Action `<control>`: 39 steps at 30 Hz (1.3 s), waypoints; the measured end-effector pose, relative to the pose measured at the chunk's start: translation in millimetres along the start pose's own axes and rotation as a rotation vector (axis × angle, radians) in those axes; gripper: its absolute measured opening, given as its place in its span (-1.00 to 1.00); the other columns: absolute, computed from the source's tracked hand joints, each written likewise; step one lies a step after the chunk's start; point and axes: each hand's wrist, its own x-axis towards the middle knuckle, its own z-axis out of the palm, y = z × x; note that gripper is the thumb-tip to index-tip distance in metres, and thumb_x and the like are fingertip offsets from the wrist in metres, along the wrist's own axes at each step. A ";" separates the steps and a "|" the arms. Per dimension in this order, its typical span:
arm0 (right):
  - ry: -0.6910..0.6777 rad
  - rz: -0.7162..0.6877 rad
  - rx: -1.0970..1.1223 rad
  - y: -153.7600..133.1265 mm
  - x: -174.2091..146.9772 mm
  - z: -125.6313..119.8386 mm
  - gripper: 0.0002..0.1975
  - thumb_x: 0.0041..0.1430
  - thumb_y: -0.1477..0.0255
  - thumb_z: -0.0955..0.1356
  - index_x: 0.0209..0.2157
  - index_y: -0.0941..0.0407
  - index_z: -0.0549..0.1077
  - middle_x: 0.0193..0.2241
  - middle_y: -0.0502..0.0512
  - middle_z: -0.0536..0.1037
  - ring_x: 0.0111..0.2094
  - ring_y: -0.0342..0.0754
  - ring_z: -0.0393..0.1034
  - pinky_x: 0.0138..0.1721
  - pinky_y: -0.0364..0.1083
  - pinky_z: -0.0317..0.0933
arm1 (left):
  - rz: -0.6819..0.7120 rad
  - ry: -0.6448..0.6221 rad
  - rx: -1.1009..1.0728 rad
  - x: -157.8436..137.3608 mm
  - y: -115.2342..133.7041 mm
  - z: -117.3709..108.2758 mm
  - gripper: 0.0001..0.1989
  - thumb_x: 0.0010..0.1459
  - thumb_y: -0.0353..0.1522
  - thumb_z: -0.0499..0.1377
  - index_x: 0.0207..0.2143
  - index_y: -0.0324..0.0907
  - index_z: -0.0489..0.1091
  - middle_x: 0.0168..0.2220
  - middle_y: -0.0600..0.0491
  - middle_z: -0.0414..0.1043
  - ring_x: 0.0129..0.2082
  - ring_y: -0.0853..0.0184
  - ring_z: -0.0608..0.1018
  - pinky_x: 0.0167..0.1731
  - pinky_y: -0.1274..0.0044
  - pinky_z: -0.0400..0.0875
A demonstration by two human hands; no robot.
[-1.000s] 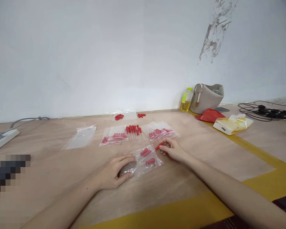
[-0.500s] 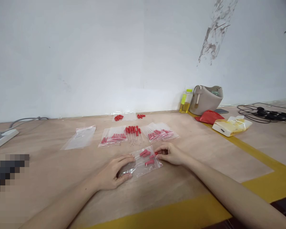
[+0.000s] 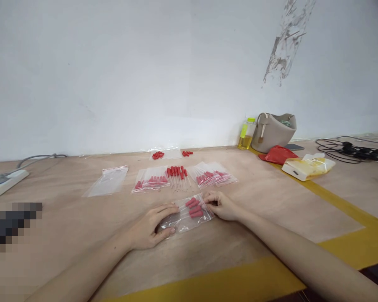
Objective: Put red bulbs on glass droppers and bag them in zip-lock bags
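Note:
A clear zip bag [image 3: 184, 223] lies on the table between my hands, with several red-bulbed glass droppers [image 3: 195, 213] inside, bulbs toward the right. My left hand [image 3: 151, 226] curves around the bag's left end, fingers on the far edge and thumb on the near edge. At the bag's right edge, my right hand [image 3: 222, 205] has its thumb and fingertips pinched together; the fingertips partly hide that edge. Beyond it lies a row of loose droppers [image 3: 178, 174], flanked by filled zip bags on the left [image 3: 154, 178] and right [image 3: 216, 174].
Flat unfilled bags [image 3: 108, 180] lie on the left. Red rubber bulbs [image 3: 158, 155] sit by the wall. A power strip [image 3: 11, 184] is at far left. At right are a bottle [image 3: 245, 134], a grey bag [image 3: 272, 132], a red packet [image 3: 279, 155], a tissue pack [image 3: 308, 167] and black cables [image 3: 362, 151].
The dropper bulb that was at my right fingertips is now inside the bag, in line with the others. My right hand has shifted slightly; my left hand stays in place.

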 end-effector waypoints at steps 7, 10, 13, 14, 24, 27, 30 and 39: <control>0.066 0.120 0.079 -1.8 -5.0 -5.0 -0.84 -0.08 0.36 0.33 -0.56 0.17 0.42 -0.62 -0.03 0.32 -0.60 -0.22 0.12 -0.58 -0.22 0.03 | 0.039 -0.011 0.014 -1.2 0.0 1.1 -0.60 0.14 -0.32 0.01 0.06 -0.08 0.14 0.08 -0.02 0.15 0.06 0.21 0.24 0.01 0.34 0.19; 0.029 0.075 0.071 -1.8 -5.9 -1.9 -0.86 -0.12 0.37 0.37 -0.51 0.17 0.43 -0.57 -0.02 0.34 -0.55 -0.21 0.15 -0.53 -0.22 0.06 | 0.055 -0.017 0.043 -1.7 0.1 1.5 -0.62 0.15 -0.33 0.00 0.05 -0.06 0.16 0.09 -0.01 0.13 0.06 0.20 0.23 0.01 0.33 0.17; 0.061 0.101 0.101 -0.2 -5.8 1.0 -0.77 -0.16 0.34 0.39 -0.42 0.17 0.42 -0.54 -0.02 0.36 -0.52 -0.21 0.18 -0.51 -0.22 0.10 | 0.048 -0.026 0.036 -1.3 1.9 0.6 -0.62 0.15 -0.34 -0.01 0.05 -0.08 0.16 0.09 -0.03 0.13 0.05 0.22 0.24 0.01 0.34 0.18; 0.058 0.106 0.105 0.3 -5.9 1.1 -0.77 -0.16 0.33 0.39 -0.42 0.17 0.42 -0.54 -0.02 0.36 -0.52 -0.21 0.19 -0.51 -0.22 0.10 | 0.044 -0.026 0.029 -1.0 2.8 0.0 -0.62 0.15 -0.34 -0.01 0.05 -0.09 0.16 0.08 -0.03 0.13 0.05 0.23 0.24 0.01 0.35 0.19; -0.006 0.123 0.056 -0.2 9.2 -29.4 -0.79 -0.07 0.32 0.33 -0.55 0.20 0.41 -0.62 -0.02 0.39 -0.59 -0.23 0.19 -0.57 -0.23 0.06 | 0.010 -0.023 -0.016 0.2 3.8 -1.1 -0.68 0.15 -0.32 -0.01 -0.02 -0.12 0.20 0.08 -0.03 0.13 0.04 0.24 0.24 0.00 0.38 0.18; 0.144 0.212 -0.091 0.7 35.1 -31.8 -0.84 -0.06 0.38 0.32 -0.47 0.20 0.43 -0.55 0.02 0.45 -0.52 -0.19 0.29 -0.51 -0.23 0.13 | -0.032 -0.015 -0.056 0.3 5.3 -2.6 -0.76 0.15 -0.30 -0.01 -0.12 -0.13 0.24 0.06 -0.02 0.16 0.02 0.26 0.26 -0.02 0.42 0.20; 0.170 0.378 -0.345 0.8 67.9 -22.8 -0.83 -0.04 0.46 0.30 -0.34 0.19 0.42 -0.44 0.06 0.50 -0.41 -0.17 0.36 -0.40 -0.23 0.17 | -0.077 -0.022 -0.107 1.2 6.6 -5.4 -0.80 0.19 -0.29 -0.06 -0.24 -0.14 0.29 0.03 0.01 0.22 0.01 0.28 0.28 -0.02 0.45 0.19; 0.135 0.565 -0.538 5.1 130.6 19.3 -0.50 -0.11 0.56 0.31 -0.06 0.36 0.18 -0.23 0.44 0.42 -0.19 0.16 0.35 -0.31 -0.06 0.21 | -0.150 -0.024 -0.258 2.2 -5.4 -3.8 -0.78 0.18 -0.29 -0.03 -0.28 -0.14 0.38 0.00 0.02 0.27 0.00 0.30 0.31 -0.04 0.49 0.19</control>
